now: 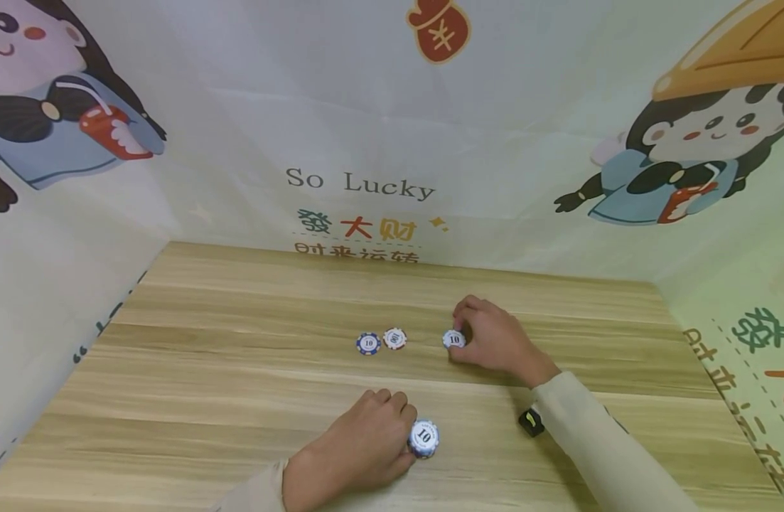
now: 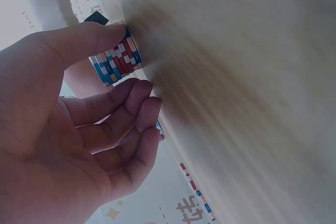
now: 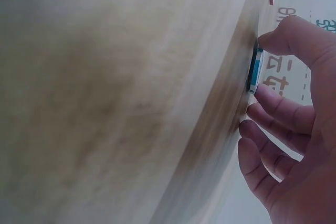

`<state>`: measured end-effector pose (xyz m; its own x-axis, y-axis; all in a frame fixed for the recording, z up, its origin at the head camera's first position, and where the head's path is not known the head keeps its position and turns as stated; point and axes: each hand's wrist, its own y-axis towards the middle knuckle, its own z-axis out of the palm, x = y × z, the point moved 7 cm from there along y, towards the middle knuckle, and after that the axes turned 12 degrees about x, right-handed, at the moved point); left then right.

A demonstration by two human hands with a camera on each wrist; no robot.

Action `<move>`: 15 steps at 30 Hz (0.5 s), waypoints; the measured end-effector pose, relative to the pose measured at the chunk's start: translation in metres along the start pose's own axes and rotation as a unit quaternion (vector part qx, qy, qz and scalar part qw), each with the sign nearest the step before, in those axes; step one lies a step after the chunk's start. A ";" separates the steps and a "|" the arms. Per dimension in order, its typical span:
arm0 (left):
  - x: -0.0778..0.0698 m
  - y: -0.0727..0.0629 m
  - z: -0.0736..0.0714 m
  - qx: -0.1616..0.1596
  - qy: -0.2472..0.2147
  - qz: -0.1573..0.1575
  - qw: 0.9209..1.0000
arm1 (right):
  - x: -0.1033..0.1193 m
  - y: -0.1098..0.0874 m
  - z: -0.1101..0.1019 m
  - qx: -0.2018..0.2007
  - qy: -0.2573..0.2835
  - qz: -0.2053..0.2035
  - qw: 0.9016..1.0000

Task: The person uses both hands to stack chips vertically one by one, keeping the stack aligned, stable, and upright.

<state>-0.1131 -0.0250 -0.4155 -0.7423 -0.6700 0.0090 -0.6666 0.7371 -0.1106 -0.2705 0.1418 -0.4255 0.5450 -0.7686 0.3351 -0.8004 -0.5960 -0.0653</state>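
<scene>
Near the front of the wooden table, a stack of poker chips [image 1: 423,438] has a white-faced chip marked 10 on top. My left hand [image 1: 361,442] holds the stack from its left side, thumb and fingers curled about it. In the left wrist view, blue and red chips show in the stack's side [image 2: 118,60]. Farther back, my right hand [image 1: 494,341] pinches a single poker chip [image 1: 453,340] marked 10 between thumb and fingers. The right wrist view shows that chip's blue-and-white edge [image 3: 255,69] at the table surface.
A blue chip [image 1: 369,343] marked 10 and a red chip [image 1: 394,338] marked 100 lie side by side, left of my right hand. Printed cloth walls [image 1: 366,128] surround the table [image 1: 238,313]. A small black object [image 1: 531,422] is by the right sleeve.
</scene>
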 end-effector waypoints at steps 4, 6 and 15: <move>0.000 0.000 0.000 -0.003 0.002 0.002 1.000 | 0.003 -0.006 0.002 -0.006 -0.009 -0.011 1.000; -0.001 0.000 0.000 -0.004 0.003 0.002 1.000 | 0.006 -0.010 0.001 -0.006 -0.011 -0.015 1.000; -0.001 0.000 0.000 -0.015 0.010 0.006 1.000 | 0.026 -0.023 0.000 -0.018 -0.029 -0.049 0.998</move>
<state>-0.1124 -0.0237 -0.4156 -0.7516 -0.6590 0.0286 -0.6588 0.7479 -0.0810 -0.2380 0.1358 -0.4157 0.6336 -0.7201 0.2829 -0.7506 -0.6608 -0.0009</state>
